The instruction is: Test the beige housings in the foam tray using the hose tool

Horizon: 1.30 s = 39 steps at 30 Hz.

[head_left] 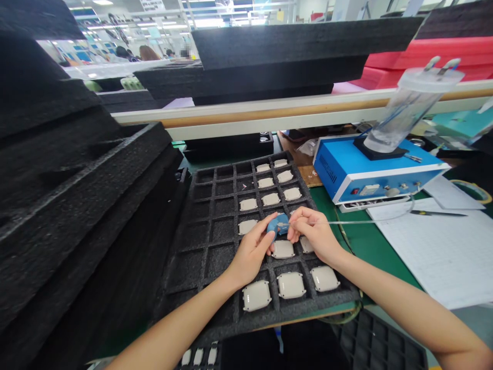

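My left hand (252,254) is closed on a small blue part (278,224) with a rounded edge, held above a black foam tray (221,264). My right hand (314,231) pinches the end of a thin clear tube (365,222) close against that part. Whether the tube's tip touches it, I cannot tell. Several beige watch cases (291,285) lie in the tray's compartments around and below my hands. The compartments on the left side of the tray hold no cases.
To the right, a blue control box (331,172) carries a clear cylinder (402,110). Beside it lie paper sheets (442,252) and a pen (437,213). Stacked black foam (77,221) rises at the left. A rail (277,114) crosses behind the tray, and people sit far back.
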{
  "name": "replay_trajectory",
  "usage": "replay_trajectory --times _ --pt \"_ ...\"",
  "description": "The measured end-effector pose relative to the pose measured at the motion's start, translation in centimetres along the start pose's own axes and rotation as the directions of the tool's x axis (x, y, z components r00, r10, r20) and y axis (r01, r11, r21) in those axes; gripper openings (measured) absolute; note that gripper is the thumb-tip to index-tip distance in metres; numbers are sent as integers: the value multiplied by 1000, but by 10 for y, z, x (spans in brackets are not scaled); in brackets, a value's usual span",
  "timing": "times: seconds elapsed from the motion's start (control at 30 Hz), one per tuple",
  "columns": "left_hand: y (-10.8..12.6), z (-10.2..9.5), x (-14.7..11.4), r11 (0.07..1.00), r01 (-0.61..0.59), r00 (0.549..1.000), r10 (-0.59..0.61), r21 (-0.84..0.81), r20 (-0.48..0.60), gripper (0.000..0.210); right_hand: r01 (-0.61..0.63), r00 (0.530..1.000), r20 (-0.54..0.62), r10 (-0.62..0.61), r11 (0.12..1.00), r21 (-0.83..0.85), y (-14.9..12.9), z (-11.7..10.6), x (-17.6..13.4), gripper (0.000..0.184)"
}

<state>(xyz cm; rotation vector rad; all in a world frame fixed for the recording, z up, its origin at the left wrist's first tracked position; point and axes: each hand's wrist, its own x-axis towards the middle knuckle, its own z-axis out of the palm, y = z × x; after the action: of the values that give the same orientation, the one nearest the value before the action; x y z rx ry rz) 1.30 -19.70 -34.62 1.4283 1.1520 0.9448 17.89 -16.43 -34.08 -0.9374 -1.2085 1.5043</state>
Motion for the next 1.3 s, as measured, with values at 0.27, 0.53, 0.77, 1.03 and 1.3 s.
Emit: replay_trajectory --times 0.27,0.53,0.77,1.03,1.3 --pt "0 -1 0 1000 -3 1000 3 -8 -8 55 -2 1000 1 2 1000 0 -2 0 -1 2" --pt "-1 -1 0 1000 7 1000 -7 -3 -22 56 -6 1000 -3 6 1000 19 0 0 1 2" --pt "-4 -2 1 1000 9 1000 -9 13 -3 59 -1 1000 2 1 1000 30 1 1 2 2" --pt "-5 -3 0 1000 14 1000 -14 -18 -12 58 -15 1000 11 15 1000 15 1 1 0 2" --pt "-5 -6 9 867 98 990 -134 -488 -41 39 222 950 -274 -147 937 269 -4 -5 10 43"
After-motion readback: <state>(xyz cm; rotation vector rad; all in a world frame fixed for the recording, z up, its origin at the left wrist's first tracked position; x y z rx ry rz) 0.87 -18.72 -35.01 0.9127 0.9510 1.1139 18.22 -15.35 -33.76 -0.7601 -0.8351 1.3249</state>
